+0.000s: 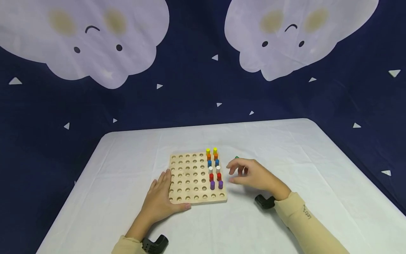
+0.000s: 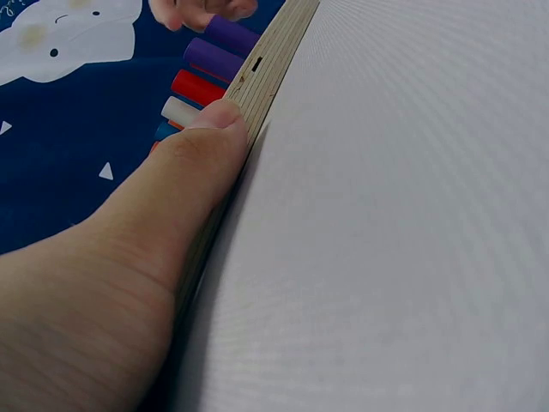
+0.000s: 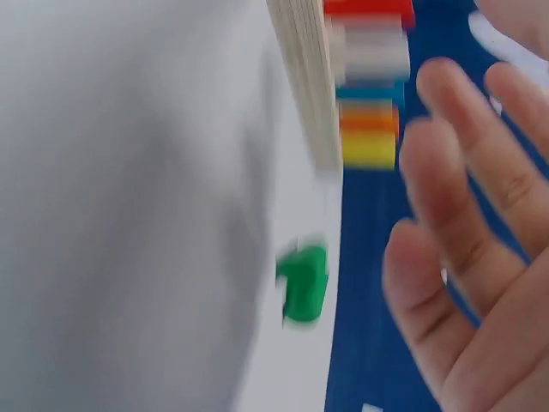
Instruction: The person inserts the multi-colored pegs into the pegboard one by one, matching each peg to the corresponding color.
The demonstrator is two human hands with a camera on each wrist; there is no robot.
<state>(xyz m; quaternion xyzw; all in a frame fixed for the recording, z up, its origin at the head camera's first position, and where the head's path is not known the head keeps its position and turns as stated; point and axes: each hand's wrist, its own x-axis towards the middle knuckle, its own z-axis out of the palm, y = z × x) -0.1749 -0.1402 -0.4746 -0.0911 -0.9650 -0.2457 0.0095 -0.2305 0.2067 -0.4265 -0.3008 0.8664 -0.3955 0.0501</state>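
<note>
A square wooden pegboard point(image 1: 191, 179) lies on the table with rows of round holes. Two columns of pegs stand along its right side in colour pairs: yellow point(image 1: 215, 150), orange point(image 1: 216, 156), blue point(image 1: 217, 163), white point(image 1: 218, 169), red point(image 1: 219, 176) and purple point(image 1: 220, 185). My left hand point(image 1: 160, 197) rests against the board's left edge, its thumb along the front edge. Just right of the pegs, my right hand point(image 1: 253, 173) hovers with loosely bent fingers, holding nothing visible. Beyond it lies a green object point(image 3: 304, 283), blurred in the right wrist view and mostly hidden in the head view.
A white cloth covers the table point(image 1: 285, 141). Behind it hangs a dark blue backdrop point(image 1: 190, 109) with clouds and small white triangles. Black wrist devices sit under the left wrist point(image 1: 156, 244) and the right wrist point(image 1: 264, 202).
</note>
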